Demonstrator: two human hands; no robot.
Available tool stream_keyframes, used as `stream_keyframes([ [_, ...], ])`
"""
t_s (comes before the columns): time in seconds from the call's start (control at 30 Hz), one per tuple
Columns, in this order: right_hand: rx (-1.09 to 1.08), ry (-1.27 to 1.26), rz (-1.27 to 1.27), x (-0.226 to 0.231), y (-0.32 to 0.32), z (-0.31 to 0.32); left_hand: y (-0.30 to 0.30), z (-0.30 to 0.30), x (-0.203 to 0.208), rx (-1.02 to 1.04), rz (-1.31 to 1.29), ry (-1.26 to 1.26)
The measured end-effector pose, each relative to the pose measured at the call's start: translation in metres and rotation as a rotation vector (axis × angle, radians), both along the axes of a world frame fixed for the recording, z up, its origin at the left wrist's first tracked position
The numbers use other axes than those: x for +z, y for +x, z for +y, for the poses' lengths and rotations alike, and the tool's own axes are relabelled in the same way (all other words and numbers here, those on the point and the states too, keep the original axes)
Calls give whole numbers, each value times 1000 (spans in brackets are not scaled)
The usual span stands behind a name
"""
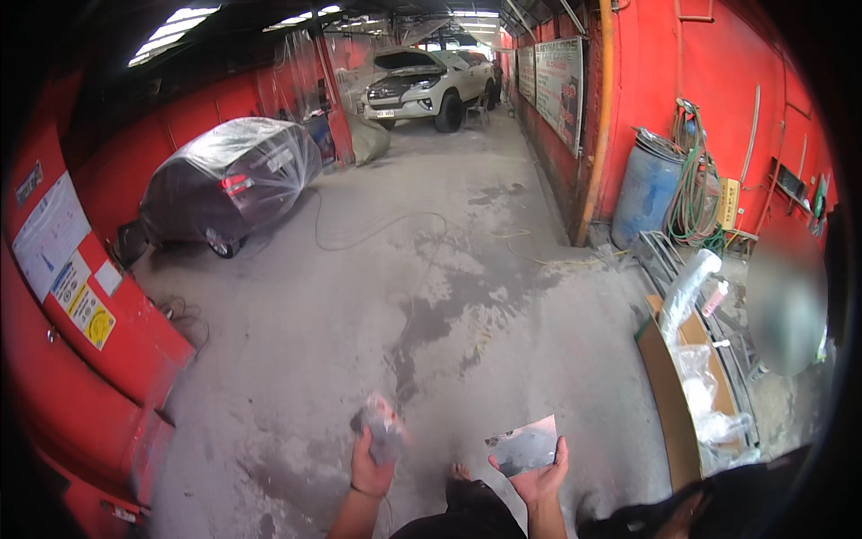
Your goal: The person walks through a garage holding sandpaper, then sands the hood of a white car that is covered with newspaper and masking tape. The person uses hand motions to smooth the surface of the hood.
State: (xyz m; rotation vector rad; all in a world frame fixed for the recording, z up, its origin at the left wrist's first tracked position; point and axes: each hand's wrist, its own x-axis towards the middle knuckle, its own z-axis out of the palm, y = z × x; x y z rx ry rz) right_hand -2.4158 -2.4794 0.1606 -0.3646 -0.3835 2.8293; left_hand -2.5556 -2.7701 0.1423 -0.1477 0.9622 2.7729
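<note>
My left hand (pixel 367 469) is closed around a small translucent bundle (pixel 383 429) with grey and reddish patches. Motion blurs it, and I cannot make out its kind. To its right, my right hand (pixel 540 483) grips a flat, thin rectangular plate (pixel 526 447) from below. The thumb lies along its right edge and a finger shows at its lower left. Its face is shiny grey, with a pale pinkish strip at the top and dark smears at the left corner. Both hands are apart, held low over the concrete floor.
A plastic-wrapped car (pixel 229 180) stands at the left, a white SUV (pixel 417 90) farther back. A hose (pixel 321 235) snakes over the stained floor (pixel 296 314). At the right are a blue drum (pixel 645 193), coiled hoses (pixel 696 193), and a cardboard box (pixel 669 404) with plastic-wrapped parts.
</note>
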Motion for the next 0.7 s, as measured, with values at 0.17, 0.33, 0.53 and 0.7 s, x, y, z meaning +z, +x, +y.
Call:
stream_keyframes([
  [0.17, 138, -23, 41, 7, -188, 52, -52, -46, -54, 72, -200, 16],
  [0.33, 116, 24, 137, 78, -369, 101, -97, -134, -103, 353, -396, -177],
  [0.53, 6, 223, 233, 81, -541, 170, -268, -189, -150, 431, -339, -277],
  [0.7, -90, 296, 162, 95, -618, 209, -590, 21, -51, 133, -20, -265],
])
